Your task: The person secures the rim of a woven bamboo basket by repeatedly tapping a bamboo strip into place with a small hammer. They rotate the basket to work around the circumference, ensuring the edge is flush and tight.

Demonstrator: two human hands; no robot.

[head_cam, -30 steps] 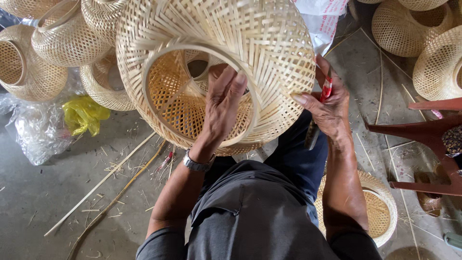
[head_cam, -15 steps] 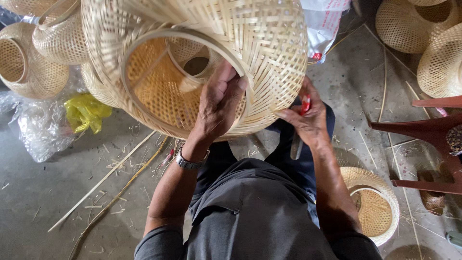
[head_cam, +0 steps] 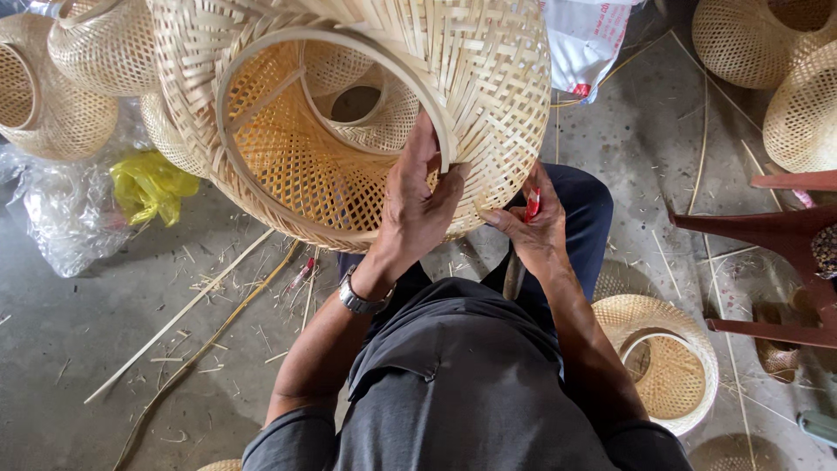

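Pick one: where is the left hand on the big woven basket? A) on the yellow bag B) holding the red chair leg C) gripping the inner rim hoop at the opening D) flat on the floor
C: the left hand curls over the rim hoop at the opening of the big woven basket, while the right hand sits at the basket's outer edge with a small red tool.

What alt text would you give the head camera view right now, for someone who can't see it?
A seated person holds a large woven bamboo basket over their lap, the left hand gripping its open rim while the right hand presses its outer wall and holds a small red tool. More woven baskets, bamboo strips and a yellow bag lie on the concrete floor.
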